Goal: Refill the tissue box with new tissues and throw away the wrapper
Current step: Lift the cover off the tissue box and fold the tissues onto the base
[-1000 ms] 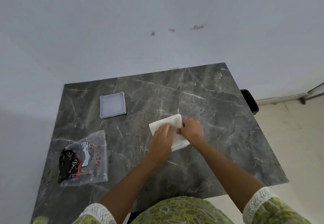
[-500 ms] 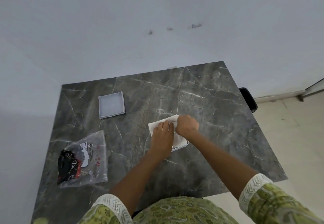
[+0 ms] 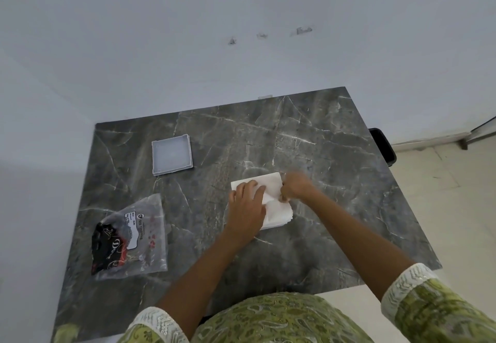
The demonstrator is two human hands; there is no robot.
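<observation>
On the dark grey veined marble table (image 3: 308,133), the left hand (image 3: 245,208) lies palm-down with fingers spread flat on the white square stack of tissues (image 3: 276,208), while the right hand (image 3: 295,188), blurred, pinches the stack's right edge. Well left lie a clear square plastic lid (image 3: 171,154) and a crumpled clear printed wrapper (image 3: 131,238). A black bin (image 3: 382,145) stands beyond the table's right edge, against pale walls.

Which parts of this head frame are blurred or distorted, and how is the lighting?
Head view: the right hand is smeared by motion blur, while the left hand on the tissue stack is sharper. Wide-angle distortion splays the marble table edges outward. Lighting is soft and even, with no hard shadows; the plastic wrapper shows slight sheen.
</observation>
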